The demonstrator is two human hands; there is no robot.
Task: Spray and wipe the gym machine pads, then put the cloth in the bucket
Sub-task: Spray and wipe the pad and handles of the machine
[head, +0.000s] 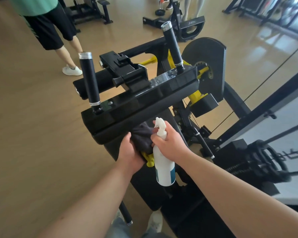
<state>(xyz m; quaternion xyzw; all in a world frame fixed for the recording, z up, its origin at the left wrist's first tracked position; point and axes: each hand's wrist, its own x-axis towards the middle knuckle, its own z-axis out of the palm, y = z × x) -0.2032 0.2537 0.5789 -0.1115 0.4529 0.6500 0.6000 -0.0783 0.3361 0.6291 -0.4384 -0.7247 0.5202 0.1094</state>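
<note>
A black gym machine pad [144, 107] runs across the middle of the view, with two upright black handles [90, 83] on its frame. My left hand [131, 152] grips a dark grey cloth [143, 136] pressed against the pad's lower front edge. My right hand [169, 141] holds a white spray bottle [163, 167] by its neck, nozzle pointing up toward the pad, right beside the cloth. A yellow machine part [149, 159] shows under the cloth. No bucket is in view.
A person in black shorts and white shoes [71, 70] stands at the back left. The weight stack and cables [258, 158] lie to the right, other machines [179, 23] at the back. My own shoe [155, 222] is at the bottom on the wooden floor.
</note>
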